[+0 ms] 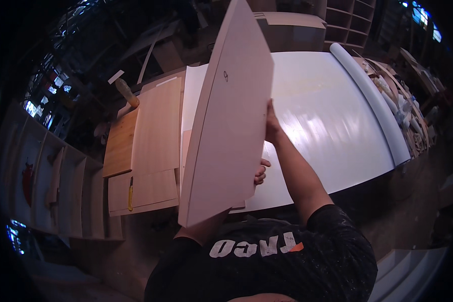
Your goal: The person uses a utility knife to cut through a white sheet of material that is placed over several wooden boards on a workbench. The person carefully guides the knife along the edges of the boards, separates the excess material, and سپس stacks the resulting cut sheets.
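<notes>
I hold a large pale wooden panel (224, 116) on edge, tilted, over the worktable. My right hand (272, 123) grips its right edge about halfway up. Fingers of my left hand (259, 171) curl round the lower part of that same edge; the rest of this hand is hidden behind the panel. Under and right of the panel lies a white glossy sheet (332, 121), with a rolled section (367, 100) along its right side. To the left are wooden boards (156, 121) and a yellow utility knife (131, 196).
A bottle (128, 93) stands at the table's left. Scrap wood and wrappings (402, 110) are heaped beyond the roll. Cabinet carcasses stand at the left (75, 191), back right (347, 22) and lower right (407, 272). More boards (292, 17) lie behind the table.
</notes>
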`<state>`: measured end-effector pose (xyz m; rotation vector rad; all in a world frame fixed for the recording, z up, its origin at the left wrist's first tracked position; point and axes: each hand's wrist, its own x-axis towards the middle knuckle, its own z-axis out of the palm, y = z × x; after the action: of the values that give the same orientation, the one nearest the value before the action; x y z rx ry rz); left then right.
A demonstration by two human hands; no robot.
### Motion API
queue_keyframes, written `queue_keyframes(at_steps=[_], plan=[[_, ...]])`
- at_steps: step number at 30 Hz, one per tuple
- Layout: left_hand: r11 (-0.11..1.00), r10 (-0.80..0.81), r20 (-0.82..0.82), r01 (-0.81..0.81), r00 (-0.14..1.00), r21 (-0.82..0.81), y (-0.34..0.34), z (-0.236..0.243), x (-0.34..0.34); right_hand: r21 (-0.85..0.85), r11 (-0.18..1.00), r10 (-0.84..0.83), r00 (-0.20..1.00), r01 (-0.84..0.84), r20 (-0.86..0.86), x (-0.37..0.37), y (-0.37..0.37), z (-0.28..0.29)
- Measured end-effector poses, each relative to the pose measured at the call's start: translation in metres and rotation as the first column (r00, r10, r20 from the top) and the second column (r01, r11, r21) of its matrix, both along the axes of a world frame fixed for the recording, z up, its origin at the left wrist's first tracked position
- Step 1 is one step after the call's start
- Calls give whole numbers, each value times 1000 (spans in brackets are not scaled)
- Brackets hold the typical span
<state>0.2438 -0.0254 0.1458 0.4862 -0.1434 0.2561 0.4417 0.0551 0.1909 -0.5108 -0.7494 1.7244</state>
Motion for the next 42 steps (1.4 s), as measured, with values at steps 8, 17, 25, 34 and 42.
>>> queue_keyframes(at_steps=[8,17,25,34,42], plan=[[968,-251,-74,250,965,-23,-18,-13,36,-82,976,-203,979,203,6,21,-63,3],[899,429,-345,-355,835,257,-18,56,-59,-98,910,-371,897,403,239,118,-143,-1],[700,712,-604,-440,358,563,-28,-55,-4,9,710,-266,256,704,929,155,-110,-50],[557,780,-616,-322,-114,765,-19,-129,54,-66,786,-89,218,614,972,193,-48,-158],[530,742,-571,-214,-352,821,-16,-122,73,-84,845,-60,249,528,967,193,-28,-190]])
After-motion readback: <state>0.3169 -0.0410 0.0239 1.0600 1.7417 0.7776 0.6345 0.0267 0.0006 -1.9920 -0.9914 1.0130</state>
